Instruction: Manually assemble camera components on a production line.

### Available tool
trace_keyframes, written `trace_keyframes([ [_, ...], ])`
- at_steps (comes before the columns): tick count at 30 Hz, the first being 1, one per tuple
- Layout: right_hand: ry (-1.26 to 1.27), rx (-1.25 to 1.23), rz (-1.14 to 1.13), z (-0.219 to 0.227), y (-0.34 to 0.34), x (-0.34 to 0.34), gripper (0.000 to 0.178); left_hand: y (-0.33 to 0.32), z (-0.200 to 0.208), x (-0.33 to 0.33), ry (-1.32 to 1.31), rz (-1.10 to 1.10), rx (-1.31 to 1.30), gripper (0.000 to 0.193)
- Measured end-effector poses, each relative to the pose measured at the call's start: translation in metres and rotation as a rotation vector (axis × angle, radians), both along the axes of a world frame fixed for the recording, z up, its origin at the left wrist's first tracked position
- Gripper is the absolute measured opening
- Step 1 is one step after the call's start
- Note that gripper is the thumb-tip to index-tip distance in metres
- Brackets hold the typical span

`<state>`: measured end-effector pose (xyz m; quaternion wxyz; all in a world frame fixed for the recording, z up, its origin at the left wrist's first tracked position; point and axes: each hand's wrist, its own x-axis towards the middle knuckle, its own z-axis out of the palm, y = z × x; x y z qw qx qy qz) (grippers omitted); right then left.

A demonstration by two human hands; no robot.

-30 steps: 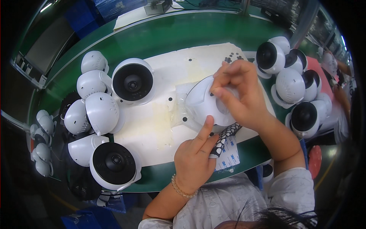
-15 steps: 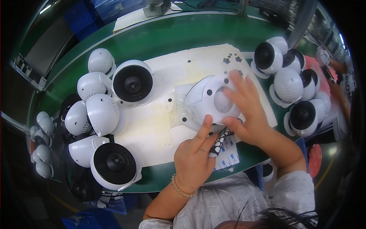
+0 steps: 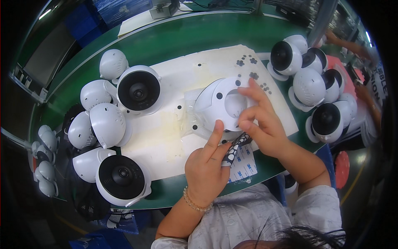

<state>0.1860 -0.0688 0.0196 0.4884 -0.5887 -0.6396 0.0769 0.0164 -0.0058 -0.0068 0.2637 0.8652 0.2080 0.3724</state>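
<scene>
A white security camera (image 3: 203, 101) lies on the padded sheet with its round base turned up. Black round pads sit on the ring of that base, around a hollow middle. My left hand (image 3: 207, 166) grips a black-and-white patterned strip (image 3: 235, 150), apparently a sheet of stick-on pads, between its fingers. Its index finger points up to the near edge of the base. Over the right side of the base is my right hand (image 3: 265, 128), index finger stretched along the rim, thumb and other fingers bent but apart. Nothing shows in its grasp.
White cameras with black faces (image 3: 139, 92) crowd the left side, and another group (image 3: 309, 87) stands at the right. A cream sheet (image 3: 161, 137) covers part of the green table (image 3: 174, 45). A printed backing sheet (image 3: 243, 166) lies near the front edge. Another person's arm (image 3: 352, 45) shows far right.
My right hand has slowed from a blur, its fingers now bent in closer over the base. The left hand keeps the strip. The whole view has shifted slightly.
</scene>
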Motion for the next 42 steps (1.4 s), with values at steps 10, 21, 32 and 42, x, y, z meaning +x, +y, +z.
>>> trace_keyframes([
  [10, -0.024, -0.017, 0.0, 0.003, 0.001, 0.0, 0.009, 0.0, 0.0, 0.0, 0.024, 0.004, -0.016, 0.035],
  [21, -0.005, -0.012, -0.003, 0.0, 0.001, 0.001, 0.009, -0.002, 0.007, 0.0, 0.08, 0.005, -0.042, 0.023],
  [32, -0.445, 0.09, -0.108, 0.0, -0.007, 0.005, 0.012, -0.001, 0.007, 0.0, 0.058, -0.006, -0.043, 0.016],
  [42, -0.456, 0.175, -0.069, -0.003, -0.027, 0.004, 0.041, -0.001, 0.005, 0.004, -0.164, -0.055, -0.214, 0.012],
])
